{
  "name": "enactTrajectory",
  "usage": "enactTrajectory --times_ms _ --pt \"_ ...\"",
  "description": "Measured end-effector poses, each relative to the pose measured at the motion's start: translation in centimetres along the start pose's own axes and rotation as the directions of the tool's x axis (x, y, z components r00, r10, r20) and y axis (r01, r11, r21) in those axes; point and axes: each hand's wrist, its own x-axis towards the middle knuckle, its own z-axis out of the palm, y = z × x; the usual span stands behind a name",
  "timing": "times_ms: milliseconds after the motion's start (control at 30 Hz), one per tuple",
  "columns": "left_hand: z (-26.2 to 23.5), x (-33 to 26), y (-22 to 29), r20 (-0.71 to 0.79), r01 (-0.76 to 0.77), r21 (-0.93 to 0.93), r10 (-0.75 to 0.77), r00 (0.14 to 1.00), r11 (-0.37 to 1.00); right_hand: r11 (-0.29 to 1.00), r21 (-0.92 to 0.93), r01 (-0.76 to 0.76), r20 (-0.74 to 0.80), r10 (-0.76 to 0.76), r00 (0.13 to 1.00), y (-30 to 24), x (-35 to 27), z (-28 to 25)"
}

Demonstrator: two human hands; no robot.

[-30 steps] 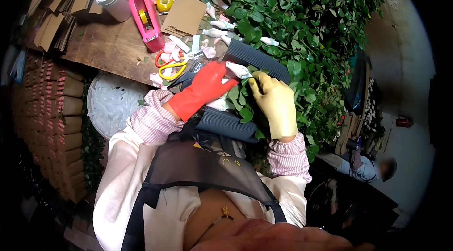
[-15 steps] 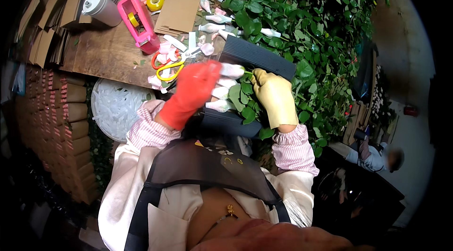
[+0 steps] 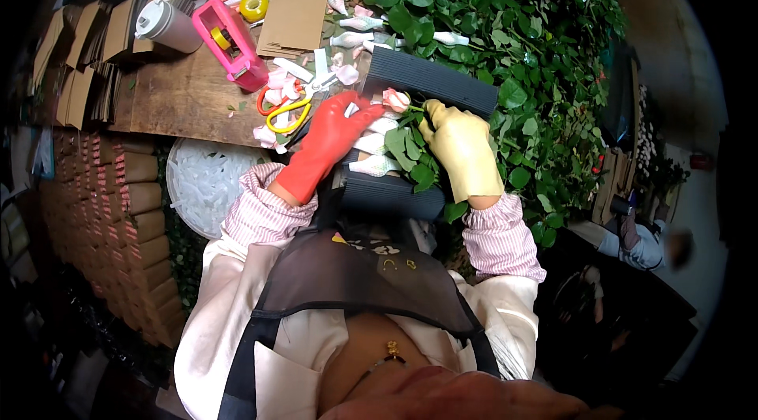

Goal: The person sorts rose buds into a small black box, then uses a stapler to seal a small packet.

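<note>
The left hand (image 3: 332, 140), in a red glove, reaches to the centre of the frame with its grip narrowed on a pink rosebud (image 3: 395, 99); whether the fingertips actually pinch the bud or only touch it cannot be told. The right hand (image 3: 462, 150), in a yellow glove, sits just right of centre, its grip wrapped round the leafy stems (image 3: 410, 155) below the bud, holding them against a sheet of dark corrugated wrap (image 3: 430, 80). Other buds sleeved in white (image 3: 371, 144) lie side by side on the same sheet, between the two hands.

As a judgement, the step in hand is setting this rose into the row on the sheet. The next move would call for the left fingers to level the bud with its neighbours while the right hand keeps the stems from sliding.

Further out, left of centre, yellow-handled scissors (image 3: 288, 108) lie on the wooden worktop (image 3: 174, 96), near a pink tape dispenser (image 3: 230, 43). A lidded cup (image 3: 166, 25) stands at upper left, with a yellow tape roll (image 3: 253, 5) and flat brown cardboard (image 3: 294, 21) beside it. A mass of green rose foliage (image 3: 545, 41) fills the upper right.
</note>
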Motion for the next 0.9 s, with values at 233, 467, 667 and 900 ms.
enactTrajectory --times_ms 233,467,667,900 --pt "-0.6 -1.0 -0.3 -0.056 -0.140 -0.063 0.137 0.989 0.988 0.999 0.034 -0.020 0.034 0.019 0.999 0.3 0.1 0.1" --pt "-6.4 -1.7 0.1 -0.105 -0.175 -0.160 0.160 0.982 0.972 0.936 0.350 -0.031 0.314 -0.086 0.945 1.7 0.4 -4.1" --pt "-2.2 -2.0 2.5 0.131 0.078 0.327 -0.127 0.983 0.942 0.998 -0.057 0.022 0.257 -0.007 0.966 -0.3 0.1 -1.1" --pt "-1.4 -1.5 -0.8 0.161 -0.094 0.018 0.090 0.983 0.995 0.996 -0.091 0.004 0.216 0.016 0.976 -0.3 -0.2 0.4"
